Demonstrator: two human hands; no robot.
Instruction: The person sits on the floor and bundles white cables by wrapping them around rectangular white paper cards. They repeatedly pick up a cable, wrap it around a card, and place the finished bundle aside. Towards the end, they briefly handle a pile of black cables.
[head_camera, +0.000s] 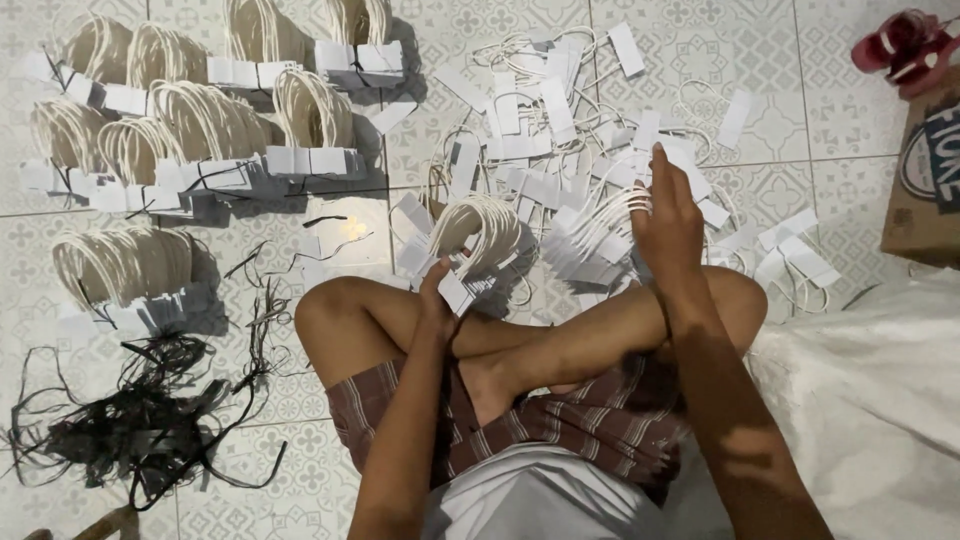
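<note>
Left hand (437, 292) grips a gathered bunch of cord loops (478, 235) by its white paper tabs, thumb and fingers pinched closed on the tab end; the bunch stands up from the tiled floor (850, 150) just in front of the person's crossed legs (520, 350). Right hand (668, 215) is raised over the loose heap of tabbed cords (560, 130), fingers extended upward; several white tabs fan out against its palm side, but whether it is clenched on them or only brushing them I cannot tell from this angle. The loose heap spreads ahead of both hands, cords tangled, tabs lying every way. To the left, well apart from the heap, finished bundles (200, 130) lie in rows, each with its tabs stacked together. Near the left knee sits a pile of black strings (140, 420), a few strands trailing toward the bundles. A cardboard box (925, 170) stands at the right edge with something red (900, 45) beside it, and white cloth (870, 400) lies by the right leg. Judgement: the step in hand looks like collecting loose pieces into a bunch, left hand acting as holder, right hand as picker. The next move would seem to call for freeing single cords from the tangle and lining tabs up flush with those already held.
</note>
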